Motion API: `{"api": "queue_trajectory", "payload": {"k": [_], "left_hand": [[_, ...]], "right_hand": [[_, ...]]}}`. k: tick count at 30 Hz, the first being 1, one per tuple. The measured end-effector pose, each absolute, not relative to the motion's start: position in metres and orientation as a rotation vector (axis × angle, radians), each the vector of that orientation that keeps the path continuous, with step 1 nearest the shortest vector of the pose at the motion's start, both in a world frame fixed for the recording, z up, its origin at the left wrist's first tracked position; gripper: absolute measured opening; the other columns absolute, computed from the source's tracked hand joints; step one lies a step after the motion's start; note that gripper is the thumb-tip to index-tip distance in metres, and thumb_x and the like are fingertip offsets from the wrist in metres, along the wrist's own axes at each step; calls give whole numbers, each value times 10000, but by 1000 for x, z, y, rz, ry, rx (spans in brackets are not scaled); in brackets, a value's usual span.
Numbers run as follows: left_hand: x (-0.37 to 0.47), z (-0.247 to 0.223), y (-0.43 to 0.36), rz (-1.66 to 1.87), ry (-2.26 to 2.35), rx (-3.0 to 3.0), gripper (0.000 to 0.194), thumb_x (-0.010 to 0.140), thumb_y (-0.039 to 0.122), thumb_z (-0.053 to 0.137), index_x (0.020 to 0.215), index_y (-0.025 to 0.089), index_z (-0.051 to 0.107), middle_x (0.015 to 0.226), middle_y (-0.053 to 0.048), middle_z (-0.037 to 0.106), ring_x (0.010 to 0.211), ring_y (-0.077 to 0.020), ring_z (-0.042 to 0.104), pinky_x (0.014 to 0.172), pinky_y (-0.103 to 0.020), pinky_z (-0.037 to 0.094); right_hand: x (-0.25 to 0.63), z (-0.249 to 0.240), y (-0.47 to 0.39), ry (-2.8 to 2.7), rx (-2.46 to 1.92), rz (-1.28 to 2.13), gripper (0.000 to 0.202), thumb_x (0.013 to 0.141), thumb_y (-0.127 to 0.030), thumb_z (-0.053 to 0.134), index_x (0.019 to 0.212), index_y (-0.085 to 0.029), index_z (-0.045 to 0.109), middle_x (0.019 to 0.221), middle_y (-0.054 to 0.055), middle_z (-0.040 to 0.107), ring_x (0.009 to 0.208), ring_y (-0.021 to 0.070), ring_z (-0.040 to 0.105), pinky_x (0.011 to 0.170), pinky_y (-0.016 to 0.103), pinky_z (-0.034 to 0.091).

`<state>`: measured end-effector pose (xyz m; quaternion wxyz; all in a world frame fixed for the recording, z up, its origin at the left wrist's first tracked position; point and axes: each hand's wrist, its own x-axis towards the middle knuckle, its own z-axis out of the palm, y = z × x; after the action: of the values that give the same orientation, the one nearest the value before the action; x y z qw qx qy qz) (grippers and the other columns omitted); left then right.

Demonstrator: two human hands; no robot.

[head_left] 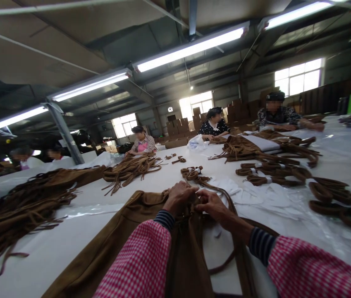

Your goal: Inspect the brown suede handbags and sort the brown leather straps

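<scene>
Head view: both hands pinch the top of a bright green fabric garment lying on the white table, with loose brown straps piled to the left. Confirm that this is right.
Not quite: the fabric garment is brown, not bright green, as the head view shows. The left hand and right hand do pinch its top on the white table, with loose brown straps piled to the left.

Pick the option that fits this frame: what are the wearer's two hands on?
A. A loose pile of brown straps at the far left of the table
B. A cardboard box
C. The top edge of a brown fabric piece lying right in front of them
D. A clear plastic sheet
C. The left hand and right hand meet, fingers curled, on the upper edge of the brown fabric piece spread on the white table.
</scene>
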<state>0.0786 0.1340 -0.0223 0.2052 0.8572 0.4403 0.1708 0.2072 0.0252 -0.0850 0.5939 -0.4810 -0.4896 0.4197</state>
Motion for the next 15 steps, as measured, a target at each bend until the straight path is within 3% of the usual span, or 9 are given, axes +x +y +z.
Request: {"api": "queue_trajectory", "payload": {"k": [3,8,12,15], "left_hand": [[76,-33,133,634,1121,2190,387,768,499,636,561,177,585,543,0,494,582,-157,497,591,-272,354],[65,-39,134,812,911,1878,314,708,457,631,759,149,655,625,-12,585,564,-137,512,550,-254,395],[64,-40,136,891,848,1744,345,669,457,673,796,136,665,678,-45,650,567,-145,561,560,-268,446],[68,-45,140,933,859,1725,337,661,454,698,781,141,665,679,-40,656,550,-138,553,548,-263,435]], "right_hand": [[198,-89,26,-1264,-1156,745,395,623,-158,692,1017,-182,686,624,-76,461,604,127,443,573,263,324],[182,-85,17,-1451,-1116,516,226,784,-201,583,954,-211,731,861,7,595,822,170,560,758,305,429],[184,-83,15,-1321,-1096,696,232,784,-312,638,981,-195,679,690,-43,517,661,144,487,618,276,386],[190,-78,18,-1228,-1117,770,294,758,-347,648,998,-177,668,672,-41,539,616,140,484,566,267,376]]}}
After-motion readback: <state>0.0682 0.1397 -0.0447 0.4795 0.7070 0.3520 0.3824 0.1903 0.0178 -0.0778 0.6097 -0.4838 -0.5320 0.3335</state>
